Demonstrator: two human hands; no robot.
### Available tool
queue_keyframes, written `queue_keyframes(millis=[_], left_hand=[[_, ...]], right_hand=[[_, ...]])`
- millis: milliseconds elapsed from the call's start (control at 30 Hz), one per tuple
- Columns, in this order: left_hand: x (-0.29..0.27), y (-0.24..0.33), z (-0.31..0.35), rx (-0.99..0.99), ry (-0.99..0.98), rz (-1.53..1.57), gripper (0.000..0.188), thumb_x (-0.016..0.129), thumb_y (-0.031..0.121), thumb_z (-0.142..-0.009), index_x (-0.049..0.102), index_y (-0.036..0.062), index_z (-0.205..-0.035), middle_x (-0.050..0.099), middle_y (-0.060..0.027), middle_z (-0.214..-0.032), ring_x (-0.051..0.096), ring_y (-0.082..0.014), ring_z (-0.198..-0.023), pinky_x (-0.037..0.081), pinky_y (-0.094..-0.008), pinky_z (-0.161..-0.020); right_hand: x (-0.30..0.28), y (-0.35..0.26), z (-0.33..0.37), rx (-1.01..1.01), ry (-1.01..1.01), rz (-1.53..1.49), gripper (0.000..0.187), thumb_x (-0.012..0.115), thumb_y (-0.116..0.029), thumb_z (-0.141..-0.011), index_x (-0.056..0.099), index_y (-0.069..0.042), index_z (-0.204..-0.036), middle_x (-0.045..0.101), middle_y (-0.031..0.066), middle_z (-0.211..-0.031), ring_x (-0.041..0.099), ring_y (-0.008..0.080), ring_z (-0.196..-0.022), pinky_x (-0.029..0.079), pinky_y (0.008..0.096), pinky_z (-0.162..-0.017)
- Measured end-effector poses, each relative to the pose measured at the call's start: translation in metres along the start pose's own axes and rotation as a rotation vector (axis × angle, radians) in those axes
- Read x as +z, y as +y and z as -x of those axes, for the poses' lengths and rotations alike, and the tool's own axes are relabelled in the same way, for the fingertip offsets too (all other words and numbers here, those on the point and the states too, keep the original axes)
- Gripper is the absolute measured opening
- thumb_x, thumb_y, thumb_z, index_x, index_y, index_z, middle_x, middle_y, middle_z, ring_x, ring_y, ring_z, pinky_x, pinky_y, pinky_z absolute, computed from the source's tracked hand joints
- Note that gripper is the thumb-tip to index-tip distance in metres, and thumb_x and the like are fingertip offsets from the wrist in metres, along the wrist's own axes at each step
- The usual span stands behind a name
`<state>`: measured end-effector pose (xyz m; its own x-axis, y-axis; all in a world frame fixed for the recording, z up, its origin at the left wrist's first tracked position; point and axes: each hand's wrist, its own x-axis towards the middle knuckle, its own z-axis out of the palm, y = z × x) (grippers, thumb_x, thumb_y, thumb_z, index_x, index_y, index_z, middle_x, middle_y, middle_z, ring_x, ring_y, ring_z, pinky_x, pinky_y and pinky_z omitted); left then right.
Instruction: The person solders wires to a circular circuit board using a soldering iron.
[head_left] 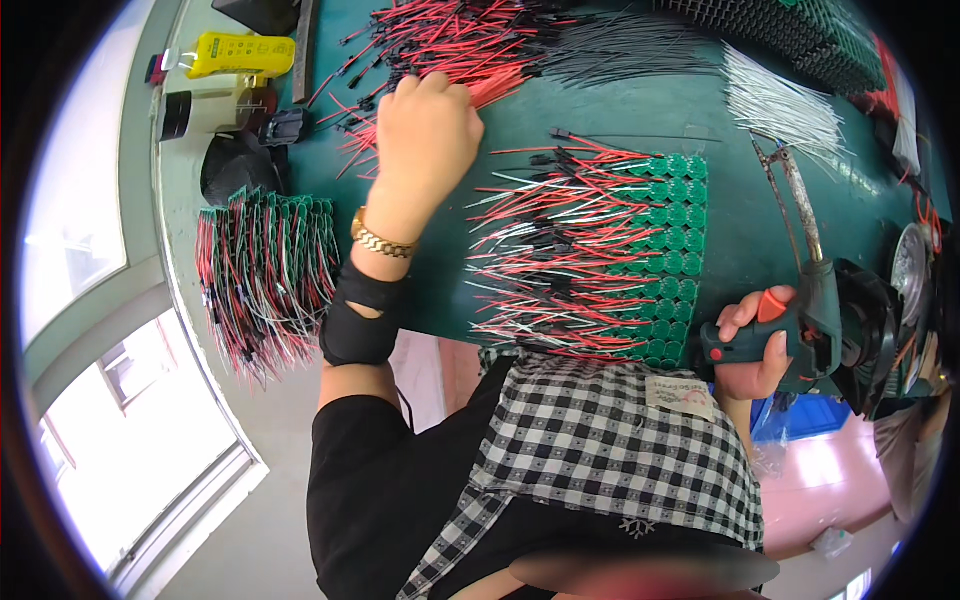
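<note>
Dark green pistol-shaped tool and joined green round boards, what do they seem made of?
The green tool: probably matte plastic, from its smooth body; its stained grey barrel looks like worn metal. Round green boards: likely lacquered laminate, given flat green faces.

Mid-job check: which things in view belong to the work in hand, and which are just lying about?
Likely in the job: circuit boards, soldering tool in the right grip, red wires by the left grip, black wires, white wires.

Apparently just lying about: yellow bottle, black-lidded container.
</note>
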<state>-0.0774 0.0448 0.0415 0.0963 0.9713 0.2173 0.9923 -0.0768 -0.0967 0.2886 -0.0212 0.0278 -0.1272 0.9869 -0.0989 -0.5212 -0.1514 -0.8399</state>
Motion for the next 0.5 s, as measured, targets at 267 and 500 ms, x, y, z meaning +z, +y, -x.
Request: queue_keyframes(millis=[267,500], left_hand=[[-0.015,-0.019,-0.004,-0.389,-0.102,0.602,0.016,0.057,0.014,-0.088,0.064,0.0014,-0.095,0.064,-0.0167,-0.078,0.062,-0.0338,-0.073,0.049,-0.0379,-0.064],[-0.025,0.008,-0.041,0.155,0.025,0.499,0.018,0.056,0.019,-0.09,0.062,0.0033,-0.098,0.06,-0.0135,-0.082,0.06,-0.0323,-0.069,0.048,-0.0378,-0.06]], right_hand=[[0.0,0.001,0.007,0.028,0.037,-0.061,0.047,0.056,-0.03,-0.088,0.041,-0.002,-0.122,0.056,0.017,-0.084,0.056,0.0197,-0.065,0.049,0.0323,-0.063],[0.005,0.0,0.009,0.066,-0.017,-0.026,0.046,0.05,-0.03,-0.089,0.039,-0.001,-0.124,0.054,0.0151,-0.082,0.054,0.018,-0.061,0.046,0.0323,-0.062]])
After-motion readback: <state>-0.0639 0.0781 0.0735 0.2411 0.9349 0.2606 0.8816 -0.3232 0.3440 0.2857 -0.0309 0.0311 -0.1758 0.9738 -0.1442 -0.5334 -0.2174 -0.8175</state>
